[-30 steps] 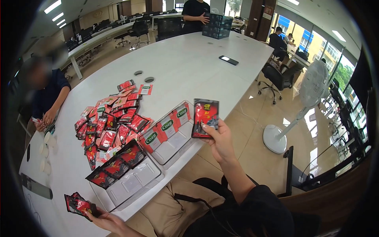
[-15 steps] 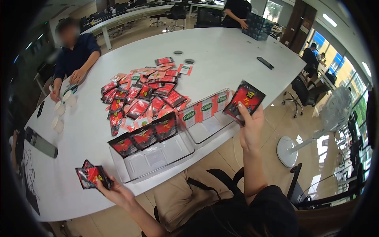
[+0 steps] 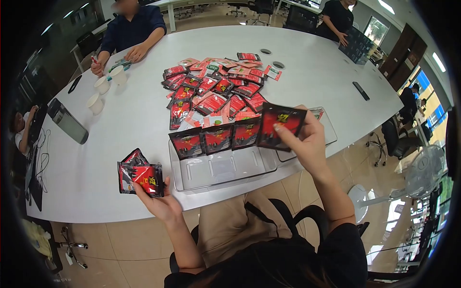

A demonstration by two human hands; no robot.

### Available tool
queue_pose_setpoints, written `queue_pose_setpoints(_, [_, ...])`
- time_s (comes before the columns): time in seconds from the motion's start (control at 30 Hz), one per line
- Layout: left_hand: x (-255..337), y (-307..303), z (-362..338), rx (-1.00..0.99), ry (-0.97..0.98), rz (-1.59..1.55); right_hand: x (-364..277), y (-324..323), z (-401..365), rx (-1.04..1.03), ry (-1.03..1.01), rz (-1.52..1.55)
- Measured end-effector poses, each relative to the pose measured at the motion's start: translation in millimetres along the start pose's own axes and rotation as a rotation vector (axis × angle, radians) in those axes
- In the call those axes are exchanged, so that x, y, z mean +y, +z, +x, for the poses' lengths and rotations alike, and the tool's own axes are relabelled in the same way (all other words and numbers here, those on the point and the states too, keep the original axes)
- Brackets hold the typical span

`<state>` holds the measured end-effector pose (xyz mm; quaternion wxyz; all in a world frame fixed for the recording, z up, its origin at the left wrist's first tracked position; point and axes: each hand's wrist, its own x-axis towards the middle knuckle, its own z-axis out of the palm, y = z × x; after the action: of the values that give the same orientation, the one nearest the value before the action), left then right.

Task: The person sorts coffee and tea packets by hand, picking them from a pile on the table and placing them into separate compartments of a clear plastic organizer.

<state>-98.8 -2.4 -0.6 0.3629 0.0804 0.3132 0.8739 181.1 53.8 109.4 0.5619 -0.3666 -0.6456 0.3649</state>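
Our right hand (image 3: pixel 307 139) pinching one red-black sachet (image 3: pixel 282 126), left hand (image 3: pixel 161 199) gripping several sachets (image 3: pixel 140 176) at bench (image 3: pixel 120 210) front edge.

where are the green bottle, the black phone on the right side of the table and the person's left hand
Green bottle (image 3: pixel 71 124): head view, middle of its body
Black phone (image 3: pixel 360 91): head view, middle of its upper face
Left hand (image 3: pixel 162 203): head view, the palm
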Motion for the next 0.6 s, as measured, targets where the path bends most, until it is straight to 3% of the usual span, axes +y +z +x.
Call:
queue_pose_setpoints(0.1, [-1, 3, 0, 0.048, 0.021, 0.091, 5, 18, 2, -0.125, -0.021, -0.058])
queue_pose_setpoints(0.2, [-1, 6, -3, 0.079, 0.03, 0.118, 3, 32, 5, -0.284, -0.131, -0.348])
queue_pose_setpoints(0.33, [-3, 3, 0, 0.051, 0.036, 0.118, 9, 56, 14, -0.459, -0.17, -0.401])
queue_pose_setpoints(0.6, [-5, 2, 1, 0.004, 0.031, 0.147, 20, 110, 37, -0.447, -0.614, -0.604])
